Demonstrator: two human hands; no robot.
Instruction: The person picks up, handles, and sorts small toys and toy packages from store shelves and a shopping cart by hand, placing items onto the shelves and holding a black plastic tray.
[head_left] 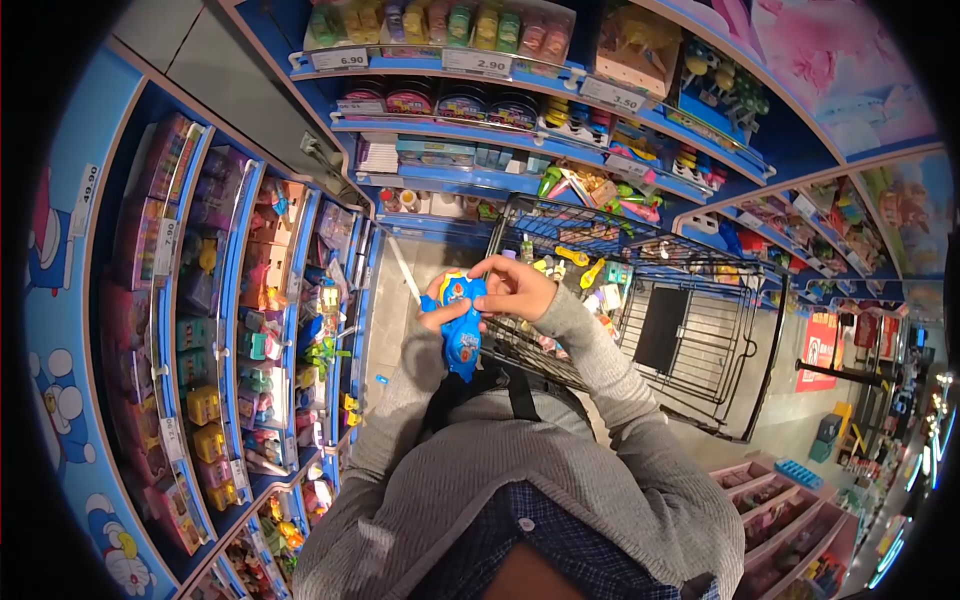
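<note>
In front of my waist, both hands are at a shiny blue item [463, 343] with a yellow upper edge and pale printing. Its exact kind is unclear; it looks like a packet or a small toy. My left hand [436, 314] grips its left side, thumb across the front. From the right, my right hand [520, 291] pinches its upper edge with bent fingers. The lower part of the blue item hangs down below my fingers. Just beyond my right hand stands a black wire shopping cart [640, 235] holding several small colourful goods, some of them yellow [572, 256].
Blue shelves [470, 125] with boxed toys and price tags run along the front. Another toy shelf unit [225, 330] stands close on my left. A small blue piece [382, 380] lies on the floor. At lower right is a pink compartmented display [770, 510].
</note>
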